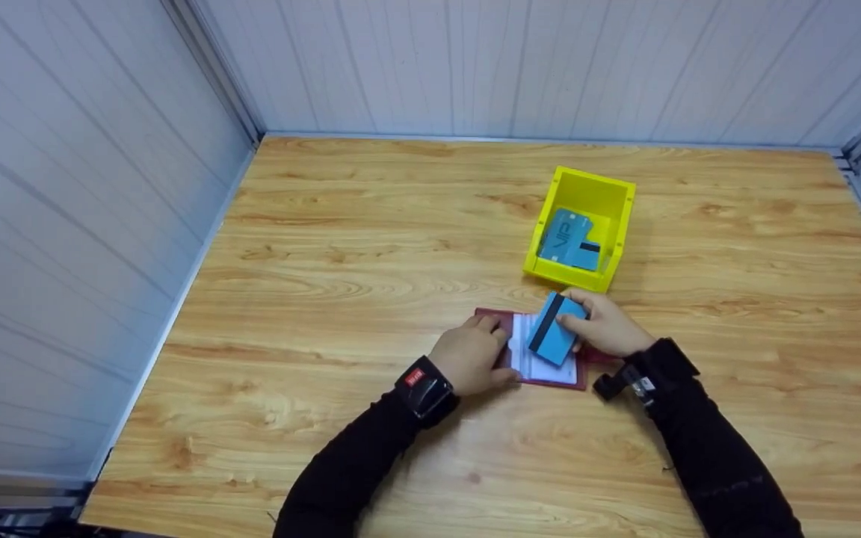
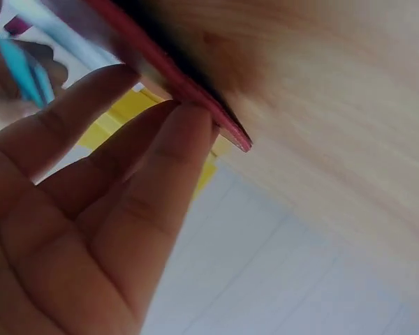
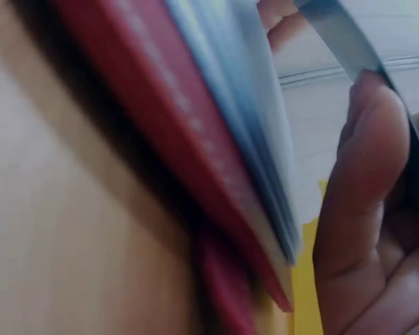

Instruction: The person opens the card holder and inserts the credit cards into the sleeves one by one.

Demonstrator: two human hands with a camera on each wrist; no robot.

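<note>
Your right hand (image 1: 610, 327) is pinching a blue card (image 1: 561, 340) with a dark stripe, its thumb lying across the face, and is holding it over an open red card holder (image 1: 556, 373) with pale inner pages. Your left hand (image 1: 471, 357) is resting fairly straight fingers on the holder's left cover. Just beyond your right hand, a yellow bin (image 1: 565, 273) is standing on the wood-grain table (image 1: 363, 246), and a "VIP" card (image 1: 563, 233) is lying inside, touching another striped card (image 1: 587, 255).
</note>
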